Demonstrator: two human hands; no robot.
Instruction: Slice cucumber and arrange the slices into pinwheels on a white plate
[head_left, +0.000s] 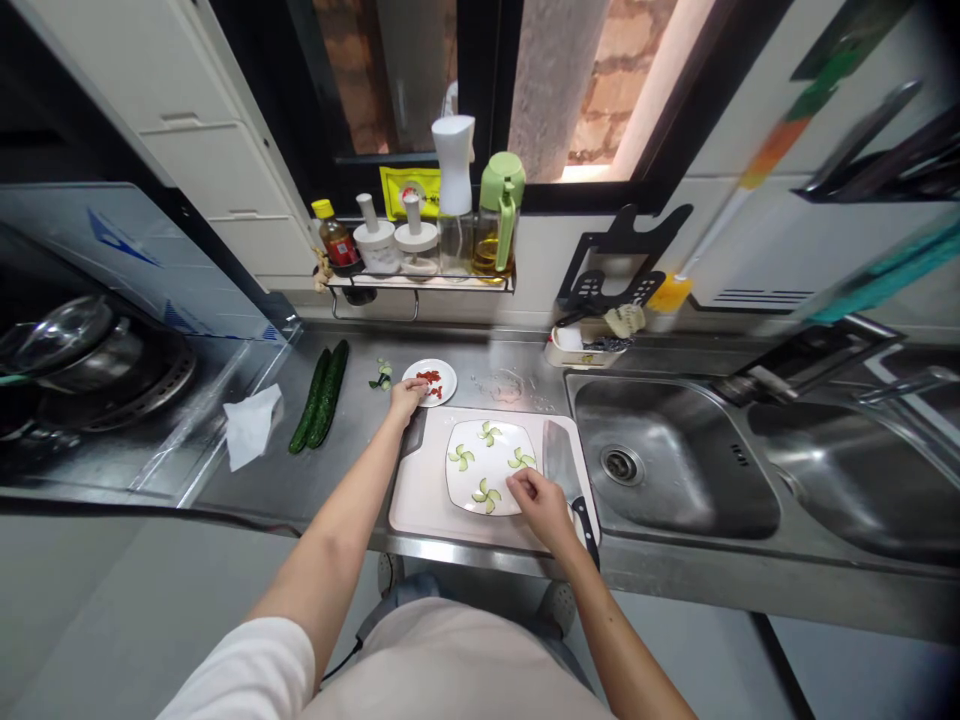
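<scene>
The left hand point(407, 397) is reaching over the near-left rim of the dish point(448, 380), its fingertips closing in beside the red bits point(430, 377); whether it is gripping any, I cannot tell. The right hand point(541, 510) is hovering at the right side of the plate point(491, 466), thumb and fingers bunching nearly together, and whether they are pinching anything is too small to tell. The plate is sitting on the board point(420, 505), carrying the green pinwheels point(487, 496). A low sweep of the right fingers could be pushing the nearest pinwheel out of shape, as its slices are seemingly lying loose. The knife point(559, 462) is lying right of the plate, its handle running close under the right wrist, so a careless forearm could be knocking it askew. Pressure on the dish's rim could be tipping it and spilling the bits. Counting up: four pinwheels are lying on one plate; one dish, one board and one knife are showing; two cucumbers point(327, 400) are lying at left; two jars point(375, 247) are standing on the shelf point(420, 285); two basins point(679, 490) are filling the right. The red bits are clustering too closely for counting.
</scene>
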